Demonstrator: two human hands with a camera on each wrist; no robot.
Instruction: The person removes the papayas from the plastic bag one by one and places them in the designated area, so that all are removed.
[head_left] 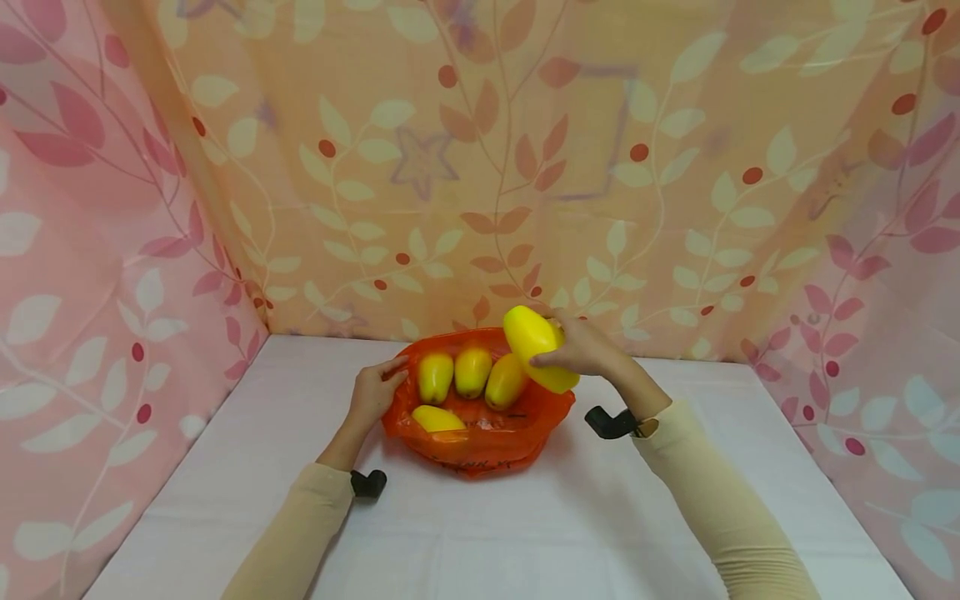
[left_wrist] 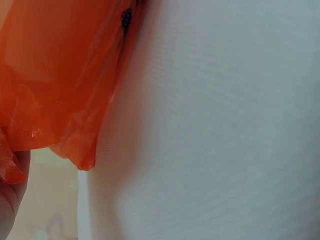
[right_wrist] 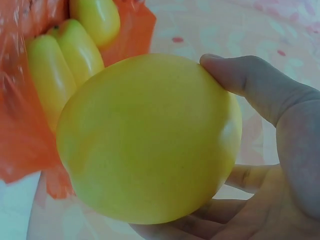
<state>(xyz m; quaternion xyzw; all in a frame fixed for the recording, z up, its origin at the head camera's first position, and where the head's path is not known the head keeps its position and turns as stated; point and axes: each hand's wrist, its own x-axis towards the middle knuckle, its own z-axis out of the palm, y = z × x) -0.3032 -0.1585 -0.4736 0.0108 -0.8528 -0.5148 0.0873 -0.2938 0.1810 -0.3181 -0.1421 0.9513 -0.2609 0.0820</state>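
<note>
Gripping yellow fruit (head_left: 537,343), right hand (head_left: 576,345) hangs over orange bag (head_left: 480,446) near worktop (head_left: 480,542) back edge; left hand (head_left: 372,390) pinches its left rim. Room frontward, both sides. Black print (head_left: 472,464) illegible.

yellow fruit (head_left: 473,372): five; orange bag (head_left: 525,427): one; beige sleeves (head_left: 300,521): two; black wrist pieces (head_left: 611,422): two.

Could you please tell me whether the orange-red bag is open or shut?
Open: in the head view, the mouth of the orange-red bag is spread wide, and four yellow fruits show inside it.
</note>
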